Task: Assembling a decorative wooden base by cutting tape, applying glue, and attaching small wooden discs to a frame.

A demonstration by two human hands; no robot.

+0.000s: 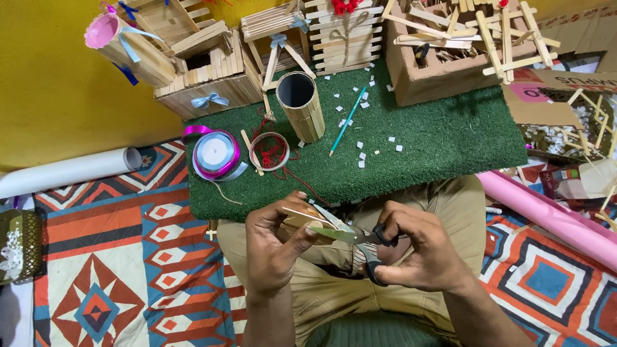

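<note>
Apparently the scissors (360,241), gripped by the right hand (421,250), were partway into the small card piece (308,222) that the left hand (276,247) pinched; the cut was unfinished.

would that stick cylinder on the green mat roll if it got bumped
Likely yes if tipped: the stick cylinder is round and stands upright on the soft green mat, so it could topple. It looks hollow, so probably light. The ridged sides may slow rolling.
</note>
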